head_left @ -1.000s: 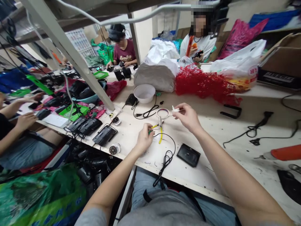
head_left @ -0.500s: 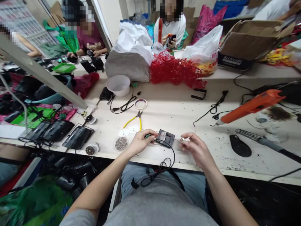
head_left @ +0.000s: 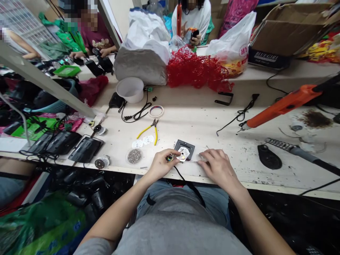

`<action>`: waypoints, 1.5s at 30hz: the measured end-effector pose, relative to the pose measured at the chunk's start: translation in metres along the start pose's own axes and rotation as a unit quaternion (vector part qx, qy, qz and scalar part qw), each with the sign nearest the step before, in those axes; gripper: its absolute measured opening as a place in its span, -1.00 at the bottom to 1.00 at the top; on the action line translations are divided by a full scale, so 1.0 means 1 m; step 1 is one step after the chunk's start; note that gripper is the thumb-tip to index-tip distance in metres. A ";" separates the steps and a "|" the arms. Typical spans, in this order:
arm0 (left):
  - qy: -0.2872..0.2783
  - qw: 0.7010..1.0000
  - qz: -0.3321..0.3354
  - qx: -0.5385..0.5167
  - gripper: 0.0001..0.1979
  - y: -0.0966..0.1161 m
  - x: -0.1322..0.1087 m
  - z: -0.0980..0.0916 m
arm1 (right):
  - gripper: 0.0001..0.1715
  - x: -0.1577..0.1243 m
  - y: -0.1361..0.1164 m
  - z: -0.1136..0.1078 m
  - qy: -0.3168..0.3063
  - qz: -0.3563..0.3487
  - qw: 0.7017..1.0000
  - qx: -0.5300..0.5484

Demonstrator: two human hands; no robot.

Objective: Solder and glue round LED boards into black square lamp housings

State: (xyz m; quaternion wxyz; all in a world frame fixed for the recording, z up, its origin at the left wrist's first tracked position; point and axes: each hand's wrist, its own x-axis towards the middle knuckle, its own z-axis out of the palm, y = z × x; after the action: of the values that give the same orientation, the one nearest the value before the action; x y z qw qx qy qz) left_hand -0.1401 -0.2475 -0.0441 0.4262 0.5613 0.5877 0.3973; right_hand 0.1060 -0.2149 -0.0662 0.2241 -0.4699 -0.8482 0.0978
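My left hand (head_left: pixel 164 163) pinches the edge of a small whitish plate (head_left: pixel 183 154) with a yellow spot, tilted over a black square frame (head_left: pixel 190 146) on the bench. A small green and yellow part (head_left: pixel 170 158) shows by its fingertips. My right hand (head_left: pixel 219 164) is low over the bench right of the frame, thumb and fingertips closed at the end of a thin wire (head_left: pixel 193 161) that runs to the plate; its exact grip is partly hidden. From under my left hand a black cable (head_left: pixel 182 176) drops over the bench edge towards my lap.
Yellow-handled pliers (head_left: pixel 155 132), white discs (head_left: pixel 143 141), a tub of small metal pieces (head_left: pixel 134 156) and a tape roll (head_left: pixel 156 111) lie left. An orange electric screwdriver (head_left: pixel 284 108) and a soldering iron (head_left: pixel 294 153) are right. Co-workers sit across the bench.
The whitish plate has come up tilted off the frame in my left hand. My right hand has lowered, palm down; the white piece in its fingers no longer shows. The looped cable has slipped down.
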 end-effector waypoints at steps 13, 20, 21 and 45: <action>0.085 0.995 0.009 -0.048 -0.79 -0.011 -0.015 0.010 | -0.50 0.046 -0.026 0.017 -0.051 -0.114 0.983 0.133; 0.128 0.988 0.001 -0.090 -0.76 -0.013 -0.010 0.020 | -0.57 0.043 -0.024 0.034 0.033 -0.004 0.996 0.085; 0.128 0.986 -0.007 -0.106 -0.76 -0.013 -0.009 0.021 | -0.57 0.042 -0.024 0.035 0.031 -0.005 0.996 0.086; 0.094 0.981 -0.071 -0.153 -0.69 -0.020 -0.006 0.027 | -0.64 0.031 -0.026 0.027 0.031 -0.027 0.991 0.131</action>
State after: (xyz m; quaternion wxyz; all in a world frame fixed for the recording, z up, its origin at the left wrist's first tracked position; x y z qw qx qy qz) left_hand -0.1208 -0.2548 -0.0716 0.4768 0.4072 0.5956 0.5021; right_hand 0.0597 -0.2015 -0.0719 0.3120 -0.4161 -0.8334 0.1871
